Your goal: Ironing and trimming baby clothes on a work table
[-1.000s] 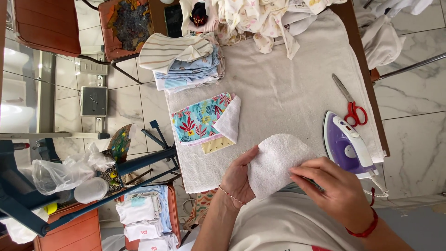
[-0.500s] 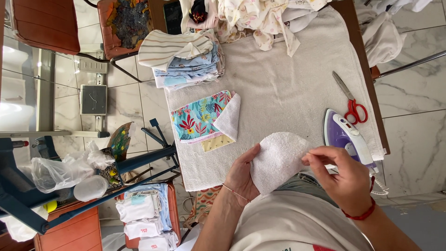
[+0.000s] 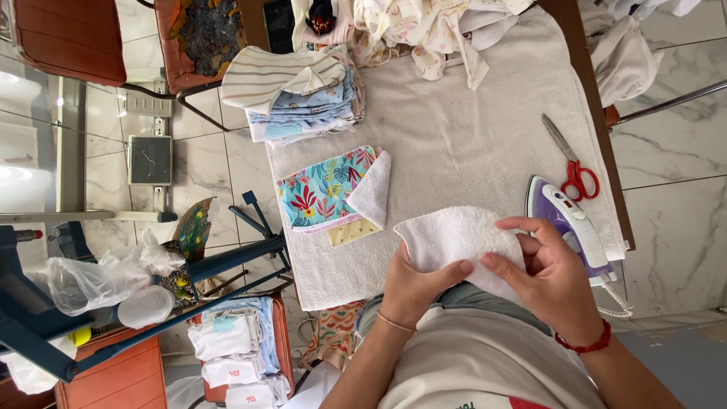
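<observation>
left hand [image 3: 413,284]: we grip white cloth [image 3: 454,236], palm hidden
right hand [image 3: 553,276]: pinches cloth, covers iron [image 3: 572,223] partly

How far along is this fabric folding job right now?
Done: a folded stack and a floral piece lie on the table. In hand: left hand and right hand hold a white terry piece. Left: a loose heap at the far end.

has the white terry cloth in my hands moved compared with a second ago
Yes, slightly. The white terry cloth has shifted toward the purple iron, its edge now closer to it.
</observation>
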